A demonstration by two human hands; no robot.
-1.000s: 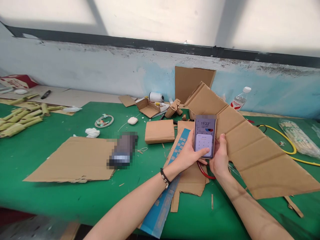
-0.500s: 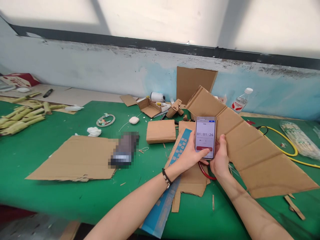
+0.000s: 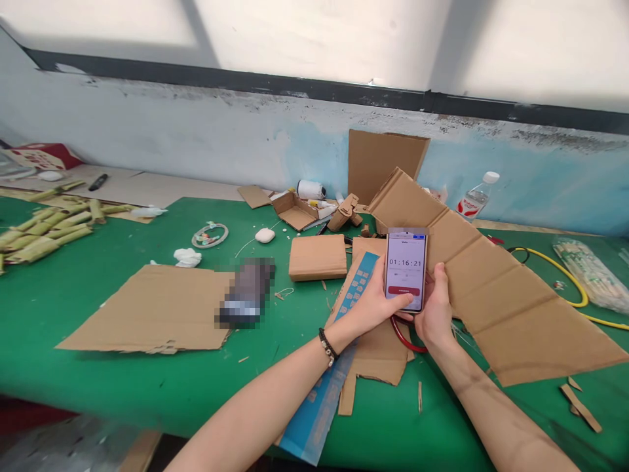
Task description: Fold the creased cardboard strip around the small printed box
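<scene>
Both hands held a phone (image 3: 405,269) upright above the green counter (image 3: 122,373), its lit screen facing the camera and showing a timer readout over a red button. The left hand (image 3: 369,307) cupped the phone's left edge, its fingers curled behind the case and the thumb laid across the lower screen near the red button. The right hand (image 3: 434,308) gripped the right edge, fingers wrapped round the back and the thumb pressed along the side.

Just below the hands lay a red loop (image 3: 403,335) on a small cardboard piece (image 3: 378,357), partly hidden by the wrists. A blue printed strip (image 3: 328,380) ran under the left forearm toward the counter's near edge. A long folded cardboard panel (image 3: 511,308) stretched off to the right, its near edge close to the right wrist. A flat cardboard sheet (image 3: 152,308) lay well to the left, with bare green counter between it and the left arm. A yellow hose (image 3: 565,275) curved at the far right, beyond the panel.
</scene>
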